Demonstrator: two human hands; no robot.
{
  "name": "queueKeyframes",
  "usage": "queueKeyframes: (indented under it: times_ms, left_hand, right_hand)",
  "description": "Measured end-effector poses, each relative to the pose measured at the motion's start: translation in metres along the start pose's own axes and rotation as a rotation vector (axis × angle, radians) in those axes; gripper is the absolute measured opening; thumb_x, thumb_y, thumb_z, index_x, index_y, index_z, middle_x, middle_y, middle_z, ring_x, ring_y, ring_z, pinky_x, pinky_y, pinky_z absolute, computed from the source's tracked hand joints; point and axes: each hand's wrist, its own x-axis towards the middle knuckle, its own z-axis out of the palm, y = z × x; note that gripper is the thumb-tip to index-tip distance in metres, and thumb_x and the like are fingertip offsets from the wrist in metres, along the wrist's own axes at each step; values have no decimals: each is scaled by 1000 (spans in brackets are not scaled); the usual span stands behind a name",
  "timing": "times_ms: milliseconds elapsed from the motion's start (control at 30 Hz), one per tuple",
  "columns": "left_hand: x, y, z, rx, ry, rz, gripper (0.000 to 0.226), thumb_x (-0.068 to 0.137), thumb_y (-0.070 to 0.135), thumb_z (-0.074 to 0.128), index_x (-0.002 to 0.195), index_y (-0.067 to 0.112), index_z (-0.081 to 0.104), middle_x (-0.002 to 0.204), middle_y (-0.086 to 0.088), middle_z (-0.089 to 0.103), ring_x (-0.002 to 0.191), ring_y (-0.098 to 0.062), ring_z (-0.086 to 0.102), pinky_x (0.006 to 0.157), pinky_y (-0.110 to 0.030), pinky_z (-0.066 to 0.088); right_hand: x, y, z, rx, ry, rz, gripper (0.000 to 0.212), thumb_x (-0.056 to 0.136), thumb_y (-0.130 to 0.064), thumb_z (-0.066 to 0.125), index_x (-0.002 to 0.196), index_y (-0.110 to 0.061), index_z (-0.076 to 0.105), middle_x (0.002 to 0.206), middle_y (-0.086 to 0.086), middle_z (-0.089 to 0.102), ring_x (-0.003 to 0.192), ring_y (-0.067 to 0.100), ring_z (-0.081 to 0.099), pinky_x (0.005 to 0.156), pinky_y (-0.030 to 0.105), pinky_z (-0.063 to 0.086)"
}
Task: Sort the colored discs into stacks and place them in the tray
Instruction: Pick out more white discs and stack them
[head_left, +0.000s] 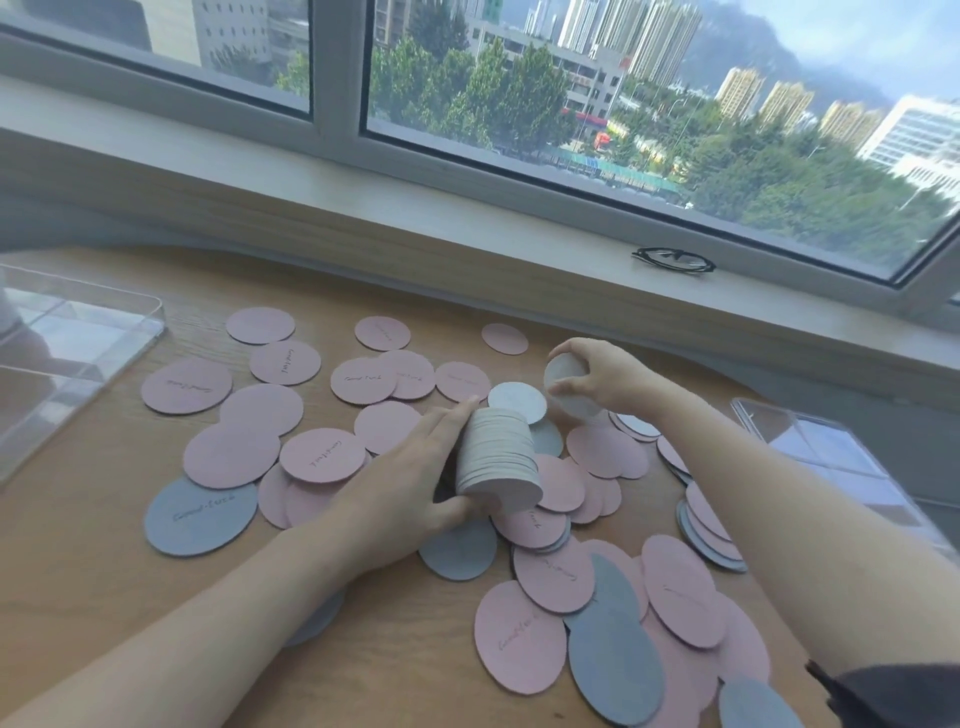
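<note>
Two hands work the pile at once. The left hand (415, 470) has its thumb curled under and its fingers laid along the far side of a stack of pale grey discs (498, 460), gripping it on its side just above the wooden table (93, 561). The right hand (605, 379) pinches a single pale disc (563, 375) by its edge, tilted up, close behind the stack and above another pale disc (517, 401) lying flat.

The step in hand looks like gathering the pale colour: one stack is well grown, while the pink discs (187, 386) and blue-grey discs (200, 517) lie loose all around, many overlapping. Nothing appears to sit in a tray yet. The next move probably calls for bringing the pinched disc face-on to the open end of the stack and squaring its edge with the rest, with the left grip kept firm so the stack does not fan out.

Counts are rough, since discs hide one another: one stack, its discs too thin and close to count; about three pale discs loose or in hand; some thirty pink ones showing; about eight blue-grey ones. Two clear acrylic trays stand at the table's edges, the left tray (78, 358) well apart from the pile and the right tray (831, 457) near the right forearm. One dark wire loop (674, 260) lies on the windowsill (363, 208).
</note>
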Motion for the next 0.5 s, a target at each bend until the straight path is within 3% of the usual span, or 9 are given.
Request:
queueKeyframes:
  times_ms: [133,233,333,500]
  left_hand:
    - [0,-1,1,3,8,0,94,84,51,66,156,40,6,149,26,25,131,0,39,106,-30,39]
    - [1,-2,1,17,10,5,98,75,67,53,156,39,7,150,26,24,133,2,35,106,-28,38]
    - [1,-2,2,12,14,6,96,81,62,60,157,38,7,149,27,24,132,4,34,104,-26,38]
    - [2,-1,2,25,23,3,93,87,50,68,157,35,9,150,24,26,132,-1,39,106,-34,41]
  right_hand:
    - [2,-7,7,-53,-28,-18,46,84,-31,75,126,-27,58,125,-2,57,109,19,54,86,30,44]
    - [-1,-9,3,6,22,-3,44,86,-31,72,127,-28,58,126,-3,56,110,18,55,88,32,48]
    - [-6,-17,7,37,-78,-24,46,83,-35,75,126,-29,59,124,-5,58,110,17,56,92,34,50]
    - [-9,-34,25,-142,-200,-103,56,84,-37,74,135,-28,53,127,-4,50,113,16,48,95,31,41]
